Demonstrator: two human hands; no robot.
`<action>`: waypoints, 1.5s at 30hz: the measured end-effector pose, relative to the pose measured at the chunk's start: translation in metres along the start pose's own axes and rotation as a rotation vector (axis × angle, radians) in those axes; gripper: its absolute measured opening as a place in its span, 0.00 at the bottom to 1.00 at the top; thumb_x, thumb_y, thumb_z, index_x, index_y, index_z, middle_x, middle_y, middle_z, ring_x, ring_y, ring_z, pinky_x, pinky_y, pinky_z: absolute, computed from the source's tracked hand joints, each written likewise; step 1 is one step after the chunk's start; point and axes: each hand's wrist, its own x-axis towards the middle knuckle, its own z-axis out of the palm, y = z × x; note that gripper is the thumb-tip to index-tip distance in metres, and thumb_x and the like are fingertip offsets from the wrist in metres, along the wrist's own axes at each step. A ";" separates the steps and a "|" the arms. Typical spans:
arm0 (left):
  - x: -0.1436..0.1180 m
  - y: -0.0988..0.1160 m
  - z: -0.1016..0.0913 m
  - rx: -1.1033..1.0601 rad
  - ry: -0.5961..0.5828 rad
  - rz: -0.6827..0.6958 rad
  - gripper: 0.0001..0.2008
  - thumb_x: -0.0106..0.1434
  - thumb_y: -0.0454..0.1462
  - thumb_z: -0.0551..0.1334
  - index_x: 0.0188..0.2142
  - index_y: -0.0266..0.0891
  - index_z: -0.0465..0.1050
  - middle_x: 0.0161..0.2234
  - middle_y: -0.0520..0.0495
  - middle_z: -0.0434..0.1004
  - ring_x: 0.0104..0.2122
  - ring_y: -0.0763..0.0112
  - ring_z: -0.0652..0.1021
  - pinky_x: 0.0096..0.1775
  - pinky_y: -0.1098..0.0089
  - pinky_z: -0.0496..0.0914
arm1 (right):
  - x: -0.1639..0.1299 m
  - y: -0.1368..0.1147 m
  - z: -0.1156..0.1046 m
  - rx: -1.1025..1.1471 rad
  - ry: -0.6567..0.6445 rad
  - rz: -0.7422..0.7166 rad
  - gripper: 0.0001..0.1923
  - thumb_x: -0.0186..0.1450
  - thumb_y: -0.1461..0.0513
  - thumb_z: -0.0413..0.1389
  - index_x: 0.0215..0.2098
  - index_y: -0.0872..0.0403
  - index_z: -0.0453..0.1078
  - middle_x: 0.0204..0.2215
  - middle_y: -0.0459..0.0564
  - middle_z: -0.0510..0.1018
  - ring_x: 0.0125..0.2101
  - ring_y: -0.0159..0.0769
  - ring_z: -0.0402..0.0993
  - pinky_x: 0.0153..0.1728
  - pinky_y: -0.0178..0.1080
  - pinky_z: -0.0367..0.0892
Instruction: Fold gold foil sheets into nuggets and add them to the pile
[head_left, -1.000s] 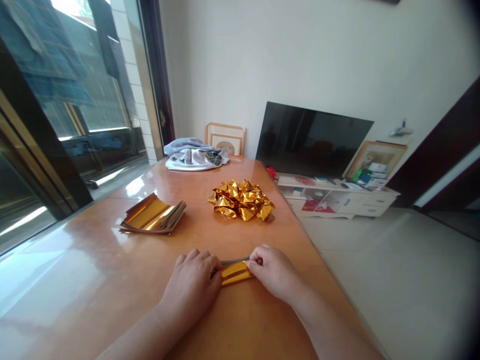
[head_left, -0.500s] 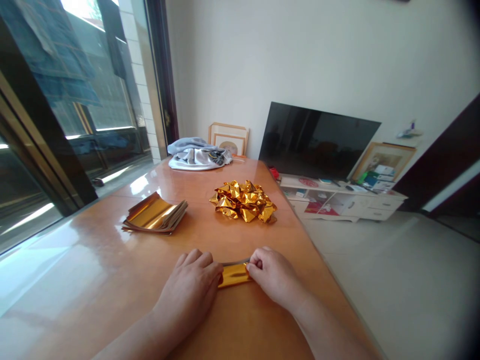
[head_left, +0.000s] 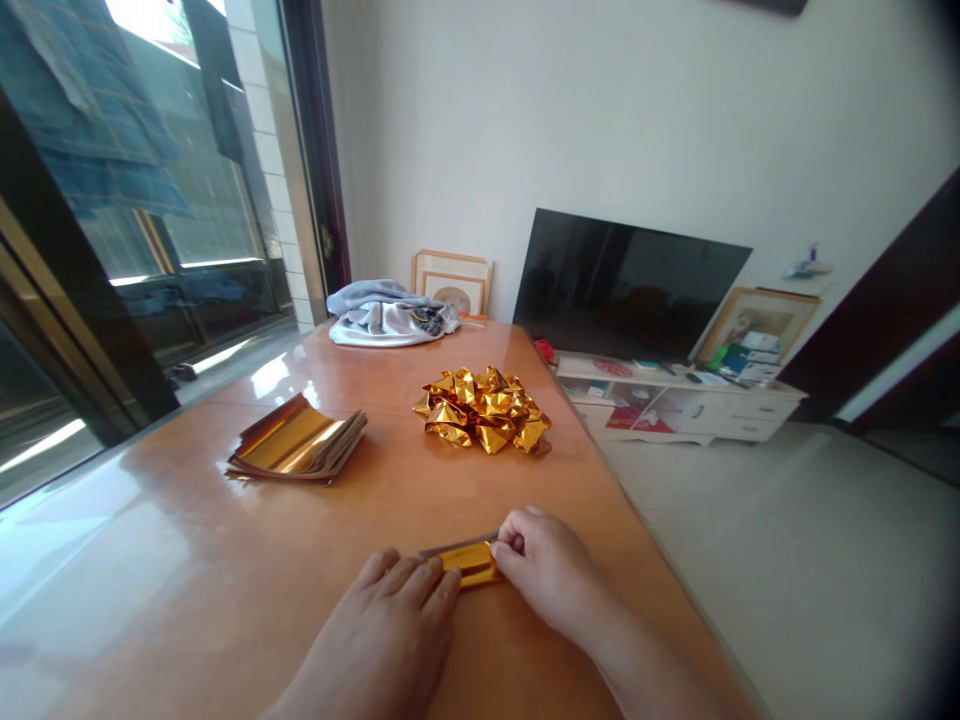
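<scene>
The folded gold foil strip (head_left: 469,562) has been drawn nearer along the counter (head_left: 187,560) than it lay a second ago, and less of it now shows between the hands. The left hand (head_left: 390,630), curled over the strip's end a moment ago, is now laid flat with fingers extended, pressing that end down rather than pinching it. The right hand (head_left: 547,575) is kept clenched, its grip closed on the strip's other end. Beyond the grip, a heap of crumpled gold pieces (head_left: 484,408) is seen; beyond and left of it, a stack of flat gold sheets (head_left: 296,445). A crease is judged to be being flattened.
</scene>
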 end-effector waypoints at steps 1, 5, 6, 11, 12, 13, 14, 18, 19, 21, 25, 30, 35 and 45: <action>-0.001 0.001 0.000 0.006 -0.027 -0.004 0.19 0.70 0.38 0.55 0.57 0.46 0.75 0.56 0.42 0.77 0.54 0.51 0.76 0.58 0.47 0.64 | 0.000 0.000 0.000 0.001 0.002 0.000 0.07 0.64 0.63 0.58 0.26 0.51 0.70 0.29 0.46 0.75 0.32 0.34 0.70 0.31 0.34 0.58; -0.003 0.002 0.006 -0.006 -0.118 -0.026 0.30 0.67 0.50 0.59 0.65 0.43 0.67 0.65 0.36 0.67 0.63 0.43 0.68 0.63 0.42 0.58 | 0.000 0.000 0.000 -0.001 -0.008 0.002 0.07 0.63 0.63 0.58 0.27 0.51 0.70 0.29 0.46 0.76 0.32 0.35 0.70 0.31 0.34 0.58; -0.003 0.002 0.008 -0.014 -0.129 -0.030 0.31 0.67 0.52 0.59 0.66 0.44 0.66 0.65 0.36 0.66 0.64 0.42 0.68 0.64 0.41 0.57 | 0.000 0.000 0.001 0.001 -0.011 0.002 0.07 0.63 0.63 0.58 0.27 0.51 0.70 0.28 0.46 0.76 0.32 0.35 0.70 0.31 0.34 0.58; -0.003 -0.004 0.015 -0.056 -0.130 -0.036 0.35 0.66 0.56 0.59 0.67 0.43 0.65 0.66 0.36 0.64 0.65 0.41 0.66 0.65 0.40 0.56 | 0.000 0.002 0.001 0.009 -0.013 -0.001 0.06 0.63 0.63 0.57 0.27 0.51 0.70 0.29 0.46 0.76 0.33 0.36 0.70 0.32 0.34 0.58; -0.003 -0.005 0.016 -0.061 -0.132 -0.033 0.35 0.66 0.57 0.59 0.67 0.43 0.64 0.66 0.36 0.64 0.65 0.41 0.65 0.65 0.40 0.55 | 0.000 0.002 0.002 0.009 -0.014 -0.003 0.06 0.63 0.63 0.57 0.27 0.51 0.70 0.30 0.46 0.76 0.33 0.36 0.70 0.32 0.34 0.58; -0.003 -0.006 0.017 -0.064 -0.137 -0.029 0.36 0.66 0.57 0.58 0.67 0.43 0.63 0.67 0.36 0.63 0.66 0.42 0.64 0.65 0.40 0.55 | 0.000 0.003 0.002 0.009 -0.014 -0.005 0.06 0.63 0.64 0.57 0.27 0.51 0.69 0.30 0.46 0.76 0.33 0.36 0.70 0.32 0.35 0.58; -0.003 -0.006 0.017 -0.066 -0.144 -0.026 0.36 0.66 0.57 0.57 0.68 0.43 0.63 0.67 0.36 0.62 0.66 0.42 0.63 0.65 0.40 0.55 | 0.000 0.003 0.002 0.008 -0.013 -0.005 0.06 0.63 0.64 0.57 0.27 0.51 0.69 0.29 0.46 0.76 0.33 0.36 0.70 0.32 0.35 0.58; -0.002 -0.006 0.015 -0.076 -0.158 -0.021 0.35 0.67 0.57 0.56 0.68 0.43 0.62 0.68 0.37 0.61 0.67 0.43 0.62 0.65 0.42 0.56 | 0.000 0.004 0.003 0.007 -0.014 0.000 0.07 0.63 0.64 0.57 0.27 0.51 0.69 0.28 0.46 0.76 0.32 0.36 0.70 0.32 0.35 0.59; -0.001 -0.006 0.013 -0.077 -0.152 -0.020 0.35 0.67 0.56 0.56 0.67 0.43 0.63 0.67 0.37 0.62 0.66 0.43 0.63 0.65 0.43 0.57 | 0.000 0.004 0.003 0.008 -0.015 0.000 0.07 0.63 0.64 0.57 0.27 0.51 0.69 0.28 0.46 0.76 0.32 0.36 0.70 0.32 0.35 0.59; 0.000 -0.005 0.008 -0.075 -0.140 -0.025 0.32 0.67 0.54 0.59 0.66 0.44 0.66 0.66 0.38 0.65 0.65 0.43 0.65 0.64 0.45 0.59 | 0.000 0.003 0.003 0.011 -0.015 0.001 0.06 0.63 0.64 0.57 0.27 0.51 0.69 0.29 0.46 0.76 0.33 0.36 0.71 0.32 0.35 0.59; 0.001 -0.003 0.001 -0.070 -0.095 -0.030 0.29 0.65 0.50 0.62 0.63 0.44 0.70 0.63 0.37 0.70 0.63 0.42 0.69 0.61 0.44 0.63 | 0.000 0.001 0.001 0.014 -0.008 0.011 0.06 0.63 0.64 0.57 0.27 0.51 0.70 0.28 0.46 0.76 0.32 0.36 0.71 0.32 0.35 0.59; 0.003 -0.001 -0.004 -0.061 -0.073 -0.022 0.29 0.64 0.52 0.63 0.62 0.45 0.71 0.61 0.37 0.72 0.62 0.42 0.70 0.61 0.41 0.62 | 0.000 0.002 0.002 0.016 0.001 0.016 0.07 0.63 0.63 0.58 0.27 0.51 0.69 0.28 0.46 0.75 0.31 0.36 0.70 0.32 0.35 0.59; 0.002 0.002 -0.008 -0.076 -0.113 -0.023 0.30 0.65 0.53 0.61 0.64 0.46 0.69 0.65 0.39 0.68 0.64 0.40 0.67 0.61 0.36 0.57 | -0.001 0.003 0.001 0.034 0.018 0.019 0.06 0.64 0.64 0.58 0.29 0.51 0.68 0.29 0.46 0.75 0.32 0.35 0.70 0.32 0.34 0.59; 0.000 -0.003 0.001 -0.108 -0.034 0.016 0.30 0.66 0.55 0.60 0.65 0.51 0.67 0.65 0.41 0.68 0.63 0.46 0.68 0.63 0.42 0.55 | 0.000 0.004 -0.002 0.038 0.008 -0.007 0.06 0.64 0.65 0.57 0.29 0.52 0.67 0.30 0.45 0.75 0.33 0.35 0.69 0.32 0.33 0.59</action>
